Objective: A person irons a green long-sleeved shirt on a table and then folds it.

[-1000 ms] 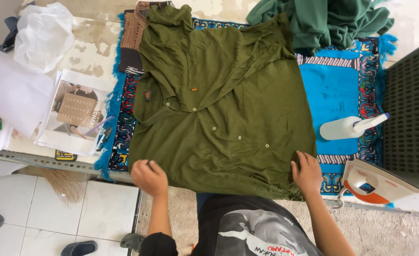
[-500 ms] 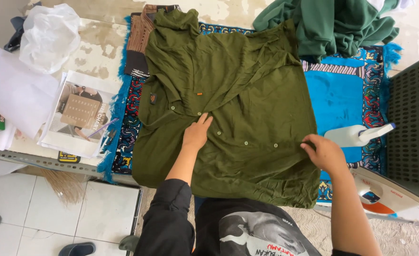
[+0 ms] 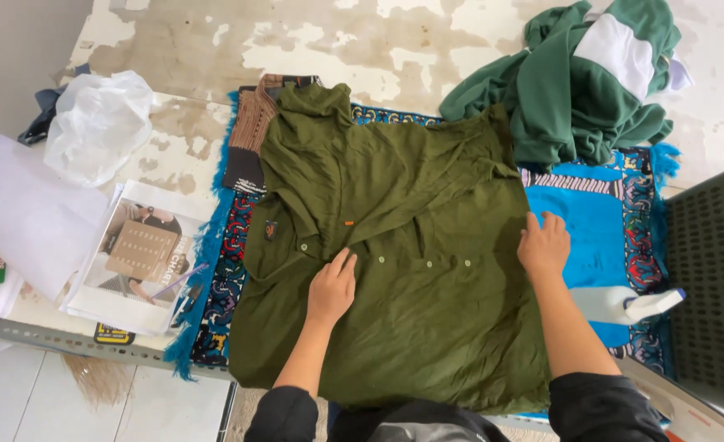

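Two hands are on the olive-green shirt, which lies spread flat over the blue patterned mat directly ahead of you. Your left hand rests palm down on the shirt front, fingers extended and together, grasping nothing; the row of small buttons runs off to its right, and a small dark chest emblem sits up and to its left. Your right hand lies flat at the shirt's right edge, fingers spread and relaxed, holding nothing, its fingertips touching the bare blue mat just beyond the hem. Below and to the right of that hand, a white spray bottle with a blue tip lies on its side on the mat, near your forearm but apart from it. Above the right hand, a heap of dark green garments with a white panel sits bunched at the mat's far corner, overlapping the shirt's upper edge. Beyond the right hand, further right, stands a dark perforated crate. Well to the left of your left hand, a printed sheet lies on the worn tabletop, with a crumpled white plastic bag further up from it.
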